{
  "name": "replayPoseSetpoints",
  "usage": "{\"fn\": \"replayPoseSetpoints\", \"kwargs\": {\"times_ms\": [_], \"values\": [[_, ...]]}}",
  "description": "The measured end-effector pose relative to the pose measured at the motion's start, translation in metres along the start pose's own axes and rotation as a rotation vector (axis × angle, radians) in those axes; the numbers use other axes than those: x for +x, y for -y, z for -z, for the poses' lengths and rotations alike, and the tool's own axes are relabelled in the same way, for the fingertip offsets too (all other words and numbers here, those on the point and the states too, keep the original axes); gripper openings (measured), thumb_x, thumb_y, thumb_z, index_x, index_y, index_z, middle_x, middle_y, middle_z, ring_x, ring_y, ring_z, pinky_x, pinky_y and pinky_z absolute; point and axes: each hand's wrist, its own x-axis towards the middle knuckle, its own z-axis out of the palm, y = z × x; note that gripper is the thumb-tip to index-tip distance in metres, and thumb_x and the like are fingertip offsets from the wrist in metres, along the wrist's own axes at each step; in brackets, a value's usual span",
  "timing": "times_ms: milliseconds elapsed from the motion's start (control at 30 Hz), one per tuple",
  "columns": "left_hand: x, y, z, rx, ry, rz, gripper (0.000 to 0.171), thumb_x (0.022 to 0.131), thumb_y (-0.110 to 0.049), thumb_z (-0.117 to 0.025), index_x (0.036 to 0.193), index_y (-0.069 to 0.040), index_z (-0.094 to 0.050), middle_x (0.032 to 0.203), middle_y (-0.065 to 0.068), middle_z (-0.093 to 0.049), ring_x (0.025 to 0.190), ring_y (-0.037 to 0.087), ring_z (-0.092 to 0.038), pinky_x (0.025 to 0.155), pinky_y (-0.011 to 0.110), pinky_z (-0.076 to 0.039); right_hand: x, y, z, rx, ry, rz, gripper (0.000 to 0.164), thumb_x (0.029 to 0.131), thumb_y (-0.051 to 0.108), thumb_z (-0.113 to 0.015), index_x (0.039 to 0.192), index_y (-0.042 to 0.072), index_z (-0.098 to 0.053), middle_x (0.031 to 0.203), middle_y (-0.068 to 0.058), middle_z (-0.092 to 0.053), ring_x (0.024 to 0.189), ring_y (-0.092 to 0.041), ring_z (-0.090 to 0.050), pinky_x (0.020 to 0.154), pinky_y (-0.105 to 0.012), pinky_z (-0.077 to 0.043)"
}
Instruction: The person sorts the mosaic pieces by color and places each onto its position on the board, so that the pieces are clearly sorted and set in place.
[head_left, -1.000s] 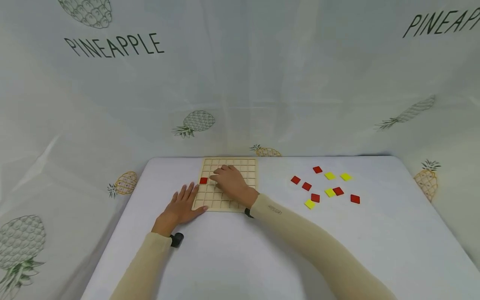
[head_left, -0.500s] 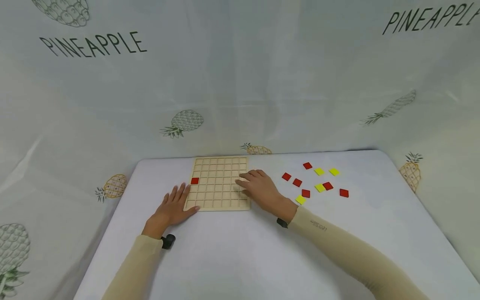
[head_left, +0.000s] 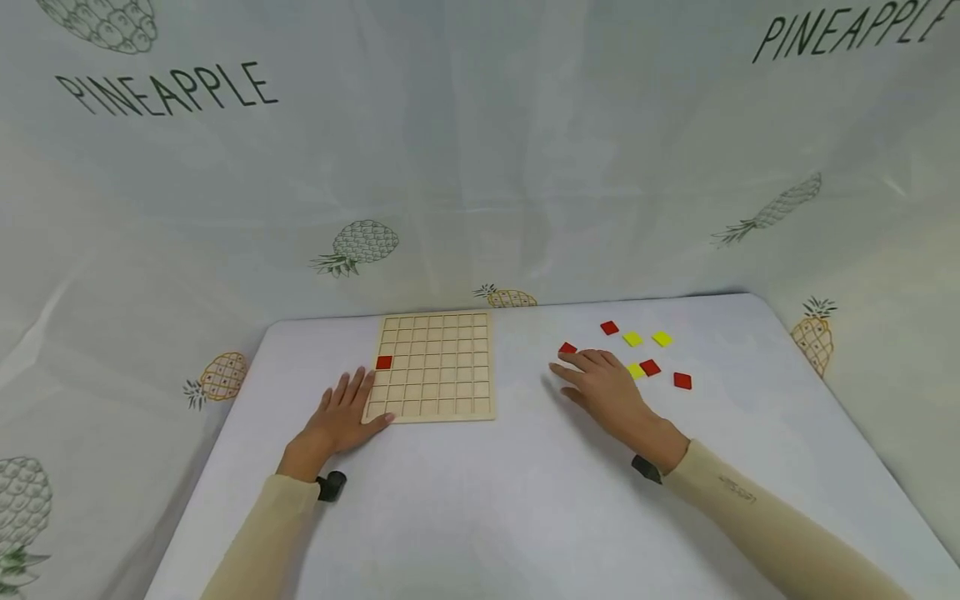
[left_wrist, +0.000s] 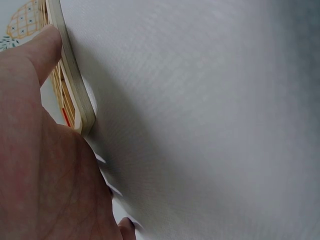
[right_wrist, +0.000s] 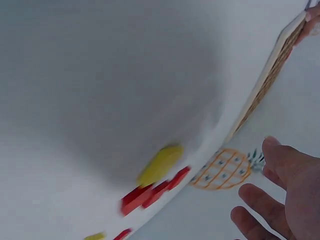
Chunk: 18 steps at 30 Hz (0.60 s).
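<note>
A pale wooden grid board [head_left: 435,367] lies toward the back left of the table, one red square tile [head_left: 384,362] set in its left column. My left hand [head_left: 337,417] rests with spread fingers at the board's left side, thumb on its front left corner; the left wrist view shows that thumb against the board's rim [left_wrist: 75,75]. Over the loose tiles on the right is my right hand [head_left: 611,396], fingers extended and holding nothing. Near its fingertips lies a red tile [head_left: 567,348]. In the right wrist view, a yellow tile [right_wrist: 160,165] and several red ones show below the hand.
Around the right hand lie more tiles, among them a red one [head_left: 610,328], a yellow one [head_left: 662,338] and a red one [head_left: 682,381]. Some are hidden under the hand. A white sheet [head_left: 450,167] with printed pineapples hangs behind the table [head_left: 465,517].
My right hand has left the board and travelled right to the scattered tiles. The left hand stays at the board's corner, and the head view has turned slightly right.
</note>
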Motion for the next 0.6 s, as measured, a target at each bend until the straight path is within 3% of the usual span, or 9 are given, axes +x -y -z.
{"fn": "replayPoseSetpoints", "kwargs": {"times_ms": [200,600], "values": [[-0.008,-0.013,0.011,-0.011,0.028,0.016,0.098,0.105,-0.058,-0.054,0.168,0.003,-0.010,0.175,0.028,-0.002,0.160,0.052,0.001,0.126,0.069,-0.002,-0.036,-0.031,0.007,0.010,0.017,-0.069,0.052,0.081,0.011,-0.093,0.130,0.006,-0.076,0.129,-0.016,-0.073,0.117,-0.038,-0.066,0.104,-0.055,-0.052],[-0.006,-0.009,0.006,0.037,-0.018,-0.007,0.098,0.103,-0.059,-0.055,0.167,0.004,-0.016,0.173,0.030,-0.010,0.159,0.054,-0.007,0.126,0.070,-0.009,-0.081,-0.074,0.022,-0.054,0.065,-0.208,0.055,0.079,0.007,-0.092,0.130,0.000,-0.073,0.126,-0.023,-0.073,0.115,-0.043,-0.066,0.097,-0.061,-0.054]]}}
